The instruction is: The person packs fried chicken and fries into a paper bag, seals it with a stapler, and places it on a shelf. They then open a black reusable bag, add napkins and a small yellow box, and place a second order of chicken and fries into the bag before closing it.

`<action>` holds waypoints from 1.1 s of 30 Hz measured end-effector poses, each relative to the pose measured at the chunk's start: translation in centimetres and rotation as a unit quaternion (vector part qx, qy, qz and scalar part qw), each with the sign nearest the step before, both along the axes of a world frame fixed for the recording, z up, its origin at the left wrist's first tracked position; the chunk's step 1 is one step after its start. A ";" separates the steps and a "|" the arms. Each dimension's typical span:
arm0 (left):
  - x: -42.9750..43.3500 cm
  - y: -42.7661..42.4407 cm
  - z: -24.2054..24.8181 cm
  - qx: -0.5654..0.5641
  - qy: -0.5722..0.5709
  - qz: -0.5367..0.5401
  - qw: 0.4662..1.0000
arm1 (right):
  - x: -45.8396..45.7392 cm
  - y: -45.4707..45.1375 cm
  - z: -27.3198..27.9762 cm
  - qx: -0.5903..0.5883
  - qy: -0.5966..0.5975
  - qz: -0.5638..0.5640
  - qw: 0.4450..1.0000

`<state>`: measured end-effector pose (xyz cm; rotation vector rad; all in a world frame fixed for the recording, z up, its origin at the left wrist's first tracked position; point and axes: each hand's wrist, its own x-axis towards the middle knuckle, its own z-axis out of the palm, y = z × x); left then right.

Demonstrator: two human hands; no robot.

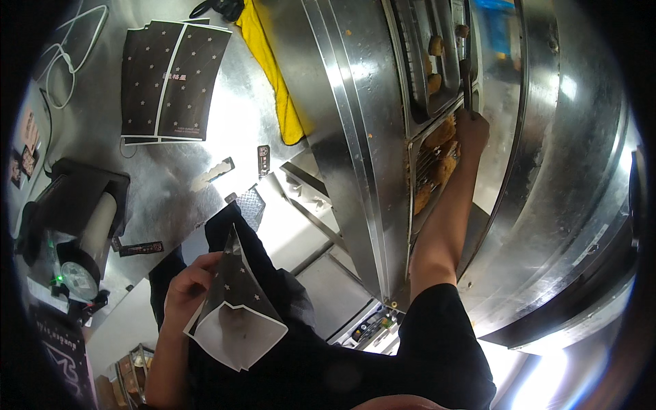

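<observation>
My left hand (192,287) holds a black paper bag (241,287) with small white stars, its mouth gaping to show the pale inside. My right hand (471,133) reaches over a metal warming cabinet and is closed on a dark handle (467,84), perhaps of tongs; the far end is unclear. Below and beside that hand, pieces of fried food (441,166) lie on a wire rack. A metal pan (420,77) beyond it holds several smaller fried pieces (435,45).
Flat star-printed bags (169,82) lie stacked on the steel table (169,205). A yellow cloth (271,82) drapes along its edge. A dark device with a paper roll (97,225), white cables (64,66) and printed strips (263,160) are also there. A curved steel hood or panel (553,169) stands at right.
</observation>
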<state>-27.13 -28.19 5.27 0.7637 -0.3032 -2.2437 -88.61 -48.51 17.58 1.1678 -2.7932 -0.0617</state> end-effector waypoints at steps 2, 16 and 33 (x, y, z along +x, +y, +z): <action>-0.1 -0.3 0.3 0.010 0.008 0.004 1.000 | -0.8 0.9 -0.7 -0.128 -0.101 -0.032 0.986; 3.3 -0.4 3.4 -0.130 -0.049 0.040 0.990 | 18.8 26.2 -0.8 -0.262 -0.883 -0.072 0.383; 9.9 1.3 5.6 -0.257 -0.205 0.000 0.944 | 46.7 29.9 24.5 0.160 -0.161 0.416 0.881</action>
